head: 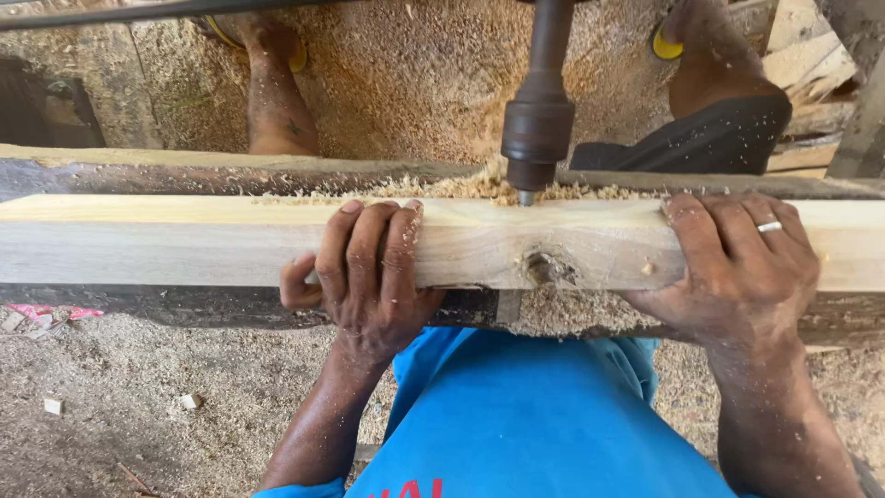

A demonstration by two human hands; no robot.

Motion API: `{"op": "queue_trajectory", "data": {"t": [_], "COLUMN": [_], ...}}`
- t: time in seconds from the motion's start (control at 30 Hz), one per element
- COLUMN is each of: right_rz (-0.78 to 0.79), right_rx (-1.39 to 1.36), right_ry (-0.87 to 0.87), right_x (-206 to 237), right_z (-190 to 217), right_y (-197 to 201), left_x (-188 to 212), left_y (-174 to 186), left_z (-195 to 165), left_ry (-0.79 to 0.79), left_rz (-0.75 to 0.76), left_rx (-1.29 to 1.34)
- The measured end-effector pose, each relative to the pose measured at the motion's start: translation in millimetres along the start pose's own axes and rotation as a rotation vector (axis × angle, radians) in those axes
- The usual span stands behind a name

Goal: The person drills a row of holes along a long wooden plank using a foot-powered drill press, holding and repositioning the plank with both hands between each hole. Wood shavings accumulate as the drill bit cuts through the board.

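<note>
Pale, smooth-planed wooden beam [184, 242] with a dark knot [546, 268] lies along the desk's [138, 171] sawdust-strewn edge; left hand [369, 277] and right hand [737, 267] both clench it beneath a dark steel drill chuck [537, 129].

Both forearms reach forward, wrists bent down. The left hand [367, 277] is clamped shut, fingers curled over the top and thumb tucked underneath. The right hand [737, 267], well apart, grips likewise, a ring on one finger.
</note>
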State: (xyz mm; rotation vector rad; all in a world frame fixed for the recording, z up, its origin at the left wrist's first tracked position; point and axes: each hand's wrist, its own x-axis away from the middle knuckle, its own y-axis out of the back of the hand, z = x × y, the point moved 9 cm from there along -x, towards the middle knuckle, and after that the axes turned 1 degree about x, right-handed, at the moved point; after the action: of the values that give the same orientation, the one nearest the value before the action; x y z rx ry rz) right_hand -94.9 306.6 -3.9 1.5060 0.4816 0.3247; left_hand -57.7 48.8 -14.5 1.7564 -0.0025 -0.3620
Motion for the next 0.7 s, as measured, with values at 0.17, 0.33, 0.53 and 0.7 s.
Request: {"op": "queue_trajectory", "data": {"t": [0.17,0.33,0.53,0.7], "right_rz": [0.011,0.041,0.026,0.034], "right_rx": [-0.025,-0.086,-0.08,-0.085], "right_ry": [0.021,-0.046,-0.063,-0.059], "right_x": [6.5,16.3,13.9,12.9], "right_z": [10.4,26.8,28.0,26.1], "right_y": [3.6,16.1,16.5,13.4], "left_x": [15.0,31.6,29.5,31.0], "left_y": [0.2,8.3,-4.4,-2.5], "left_z": [-3.4,-6.7,-16.3,-18.9], "left_ry": [0.02,0.074,0.046,0.054], "left_rz": [0.075,0.108,0.064,0.087], "left_rx": [0.021,-0.052,-0.074,-0.026]}}
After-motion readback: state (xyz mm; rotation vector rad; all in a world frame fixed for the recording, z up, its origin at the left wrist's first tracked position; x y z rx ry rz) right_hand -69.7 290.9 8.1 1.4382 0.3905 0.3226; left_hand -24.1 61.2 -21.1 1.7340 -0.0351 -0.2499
